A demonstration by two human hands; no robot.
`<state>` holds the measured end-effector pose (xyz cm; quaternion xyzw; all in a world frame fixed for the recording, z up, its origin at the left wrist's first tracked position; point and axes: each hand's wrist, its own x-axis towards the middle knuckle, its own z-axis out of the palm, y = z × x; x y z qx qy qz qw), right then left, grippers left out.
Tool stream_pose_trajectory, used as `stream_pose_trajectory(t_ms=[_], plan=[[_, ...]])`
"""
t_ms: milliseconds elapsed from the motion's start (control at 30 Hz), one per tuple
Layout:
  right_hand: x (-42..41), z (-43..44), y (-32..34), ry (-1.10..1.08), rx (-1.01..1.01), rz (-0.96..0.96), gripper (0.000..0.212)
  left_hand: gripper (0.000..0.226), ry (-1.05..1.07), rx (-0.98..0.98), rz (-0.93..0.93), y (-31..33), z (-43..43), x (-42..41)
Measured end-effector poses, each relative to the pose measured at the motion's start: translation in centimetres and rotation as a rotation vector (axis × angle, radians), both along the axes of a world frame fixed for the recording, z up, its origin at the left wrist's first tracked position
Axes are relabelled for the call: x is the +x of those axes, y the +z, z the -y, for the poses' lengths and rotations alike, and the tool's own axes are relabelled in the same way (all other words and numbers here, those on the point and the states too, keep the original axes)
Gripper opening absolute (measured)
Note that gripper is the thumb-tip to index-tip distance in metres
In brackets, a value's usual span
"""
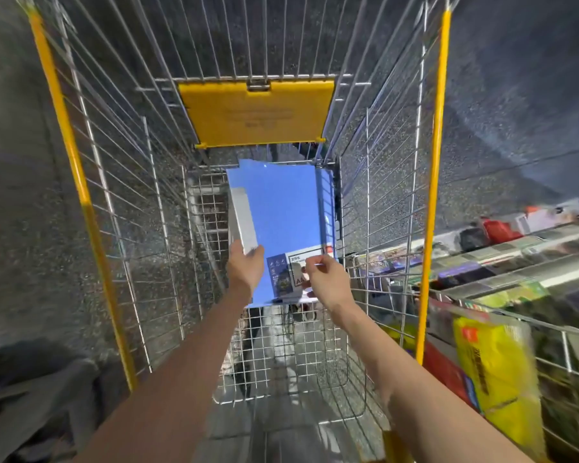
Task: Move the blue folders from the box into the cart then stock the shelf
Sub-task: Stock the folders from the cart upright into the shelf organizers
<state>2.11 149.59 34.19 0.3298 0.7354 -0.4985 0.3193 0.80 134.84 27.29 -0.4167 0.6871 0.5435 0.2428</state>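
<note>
Speckled dark flooring shows through the wire mesh all around you, and stocked shelves (502, 262) run along your right side with a yellow package (492, 372) nearest the lens.

From the head camera, you are leaning into the cart (141, 228), its yellow rails framing the basket and its yellow flap (258, 111) folded at the far end. Your left hand (245, 269) is closed on the near end of a pale grey box (243, 222) that lies along the left edge of the blue folders (281, 212). Your right hand (326, 279) pinches the folders' near right corner, beside the printed label (291, 272), fingers curled shut on the edge.

The folders lie low in the far end of the basket, seemingly on its floor, so the loading step looks largely done or just finishing; no source box is in view, so you cannot tell whether more remain. Shelf stocking appears still ahead.

The folders look like a flat, glossy, square-cornered stack, bright blue with a dark-and-white label marked A4.
</note>
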Motion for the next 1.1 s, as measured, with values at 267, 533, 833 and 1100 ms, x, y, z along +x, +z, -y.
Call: stream_pose_trajectory(t_ms=[267,533,833,1100], plan=[[1.1,0.6,-0.9,0.063,0.047,0.033,0.017,0.067,0.024,0.162,0.067,0.1,1.7,-1.2],[-1.3,0.6,-0.6,0.189,0.014,-0.193,0.077,0.041,-0.145,0.377,-0.039,3.9,-0.2,-2.3],[-2.1,-2.7,-1.0,0.148,0.015,-0.177,0.053,0.057,-0.077,0.125,-0.036,0.9,0.0,-2.0],[-1.9,-3.0,-1.9,0.141,-0.041,-0.178,0.05,0.056,-0.127,-0.032,0.1,-1.2,1.7,-1.7]])
